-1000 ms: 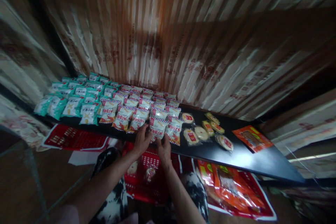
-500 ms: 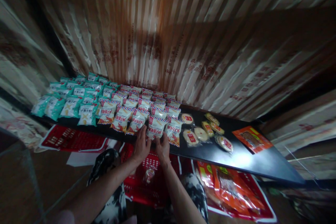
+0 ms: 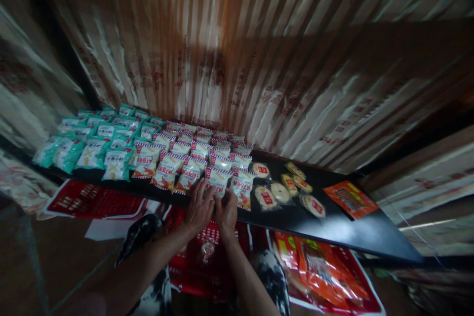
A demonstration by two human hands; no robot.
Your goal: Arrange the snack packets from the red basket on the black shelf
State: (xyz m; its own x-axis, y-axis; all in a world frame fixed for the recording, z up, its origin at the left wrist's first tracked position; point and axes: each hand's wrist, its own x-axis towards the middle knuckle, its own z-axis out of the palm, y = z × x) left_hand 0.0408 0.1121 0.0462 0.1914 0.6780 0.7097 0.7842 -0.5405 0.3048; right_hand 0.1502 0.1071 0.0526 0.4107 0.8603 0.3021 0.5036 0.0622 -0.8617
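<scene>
Teal-and-white bags (image 3: 117, 164): grouped in rows on the left end of the black tabletop (image 3: 355, 231), some overlapping.
Left red basket (image 3: 96, 200): below the tabletop's near edge, with white along the rim.
Red-striped bags (image 3: 165, 170): in rows right of the teal ones, reaching the far edge.
Left hand (image 3: 200, 210): fingers extended and slightly apart, at the lower left of the front bag; too dim to tell whether pinching.
Middle red basket (image 3: 192, 276): under the forearms, with a small clear-wrapped packet (image 3: 207, 252) showing inside.
Front bag (image 3: 218, 178): at the tabletop's near edge, between the hands, leaning back toward the row behind.
Right hand (image 3: 226, 213): fingers bent, at the bag's lower right; pinch unclear.
Round packets (image 3: 265, 197): lying just right of the striped bags.
Yellow packets (image 3: 289, 184): clustered among and behind the round ones.
Right red basket (image 3: 370, 289): below the near edge, holding orange packs (image 3: 322, 274).
Orange packet (image 3: 351, 200): flat near the right end.
</scene>
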